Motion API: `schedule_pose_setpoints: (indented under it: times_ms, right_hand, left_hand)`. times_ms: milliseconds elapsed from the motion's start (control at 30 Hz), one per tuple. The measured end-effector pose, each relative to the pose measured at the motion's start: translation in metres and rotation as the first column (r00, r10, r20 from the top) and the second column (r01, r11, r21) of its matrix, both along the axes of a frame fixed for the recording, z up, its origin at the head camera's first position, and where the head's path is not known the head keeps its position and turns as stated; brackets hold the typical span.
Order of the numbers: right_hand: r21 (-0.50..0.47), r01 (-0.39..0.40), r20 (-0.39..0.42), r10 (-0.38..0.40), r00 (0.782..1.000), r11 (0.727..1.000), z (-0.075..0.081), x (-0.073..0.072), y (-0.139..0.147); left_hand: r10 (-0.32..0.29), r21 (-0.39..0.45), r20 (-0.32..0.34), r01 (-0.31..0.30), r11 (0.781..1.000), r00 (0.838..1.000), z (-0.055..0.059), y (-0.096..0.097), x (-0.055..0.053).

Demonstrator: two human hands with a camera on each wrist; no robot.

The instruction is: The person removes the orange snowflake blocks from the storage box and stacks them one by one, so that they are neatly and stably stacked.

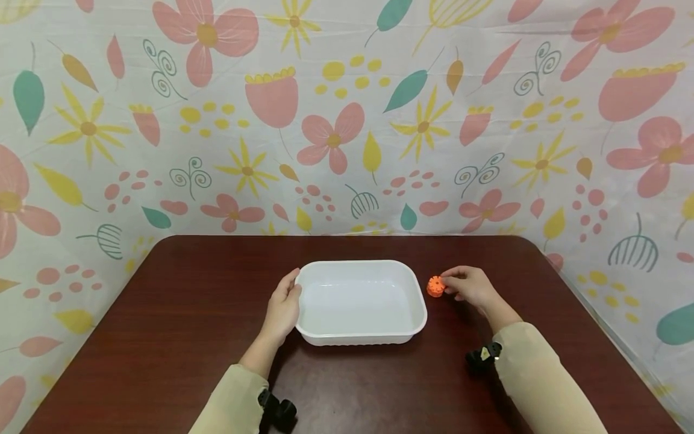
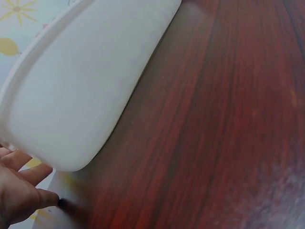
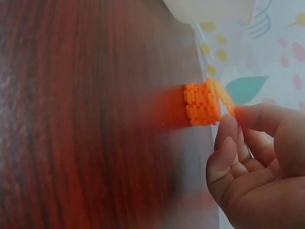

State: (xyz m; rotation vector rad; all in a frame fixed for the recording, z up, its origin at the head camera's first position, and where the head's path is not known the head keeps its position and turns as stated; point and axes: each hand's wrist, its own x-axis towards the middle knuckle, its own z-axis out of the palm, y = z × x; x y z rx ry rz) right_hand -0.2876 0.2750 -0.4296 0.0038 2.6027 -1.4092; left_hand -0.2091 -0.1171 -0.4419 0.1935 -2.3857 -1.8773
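A white rectangular basin [image 1: 358, 336] with rounded corners stands on the table. At its left end my left hand [image 1: 283, 307] holds the rim, with the thumb by the edge and some fingers [image 2: 40, 174] spread below the rim in the left wrist view. To the right of the basin, my right hand [image 1: 473, 288] pinches the end of a small orange coiled, segmented piece [image 1: 435, 286] between thumb and fingertips. In the right wrist view, this piece [image 3: 202, 104] shows rows of little links and a thin strip leading to the fingers. Whether it touches the table is unclear.
The dark reddish-brown wooden table [image 1: 358, 392] has rounded far corners. Behind it hangs a white cloth [image 1: 347, 78] patterned with flowers and leaves. Black wrist devices [image 1: 279, 411] sit by the beige sleeves [image 1: 547, 380].
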Motion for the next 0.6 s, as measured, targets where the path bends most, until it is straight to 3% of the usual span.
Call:
schedule_pose_setpoints:
  times_ms: [267,600]
  right_hand:
    - [0.009,0.011,-0.001,-0.011,1.000,1.000,-0.005,0.003,0.004]
    - [0.061,0.029,-0.050,-0.026,0.998,0.998,0.007,0.009,-0.003]
  left_hand:
    - [-0.015,0.008,0.008,0.015,1.000,1.000,-0.002,-0.001,0.001]
    - [-0.012,0.035,0.045,0.010,0.999,0.999,-0.002,-0.007,0.001]
